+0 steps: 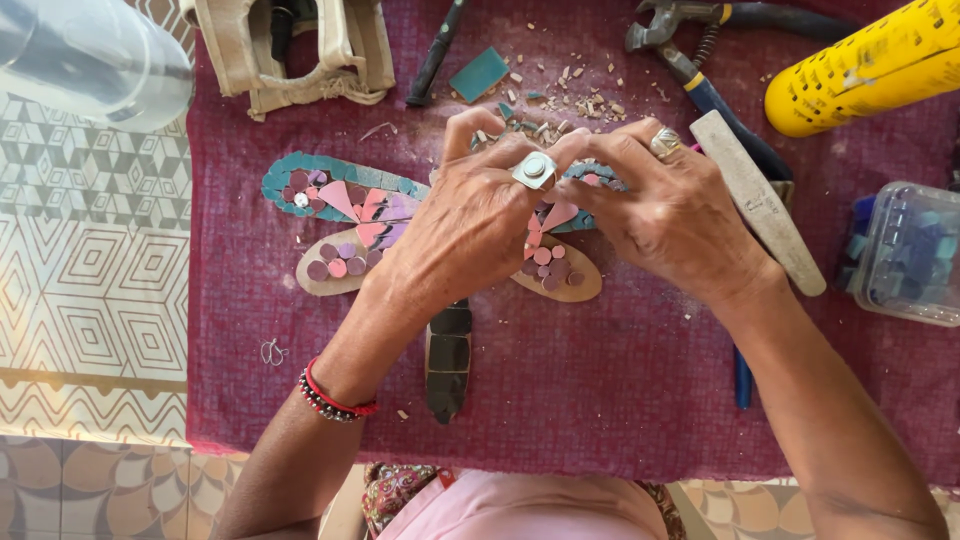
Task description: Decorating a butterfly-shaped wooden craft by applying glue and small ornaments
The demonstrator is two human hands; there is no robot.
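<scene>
Flat dragonfly-shaped wooden mosaic piece (345, 215), lying flat on the maroon woven cloth (600, 380). Upper left wing edged in teal tiles, filled with pink and purple triangles and small rounds. Lower wings bare tan wood with clusters of pink and plum round tiles. Dark tail of black rectangular tiles points toward the cloth's near edge. Middle and upper right wing mostly hidden under both hands.
</scene>
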